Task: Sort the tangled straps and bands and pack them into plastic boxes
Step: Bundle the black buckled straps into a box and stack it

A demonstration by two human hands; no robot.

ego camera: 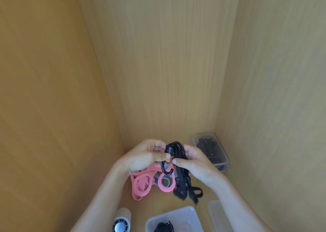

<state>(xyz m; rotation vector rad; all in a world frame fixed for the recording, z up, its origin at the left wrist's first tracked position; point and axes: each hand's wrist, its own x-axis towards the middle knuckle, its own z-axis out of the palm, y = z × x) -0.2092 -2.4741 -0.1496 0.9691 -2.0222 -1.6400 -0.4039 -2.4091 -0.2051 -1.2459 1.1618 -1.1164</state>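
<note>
- Black cord bundle [176, 148], folded into loops, is held above the worktop [155, 202] between both hands; its black hook [166, 169] hangs below the thumbs.
- Left hand [146, 156]: thumb and fingers pinch the ribbed collar just above the hook.
- Right hand [194, 161]: thumb and fingers are curled round the loops.
- Pink bands [141, 183] lie tangled with a grey band [166, 181] on the worktop under the hands; black webbing straps [184, 187] lie just beside them, to the right.
- Clear plastic box [223, 156], far right, holds dark items, possibly straps; blur prevents certainty.
- Second clear box [190, 217], near edge, holds a black item [163, 227].
- Pale cylinder [123, 216] stands to its left.
</note>
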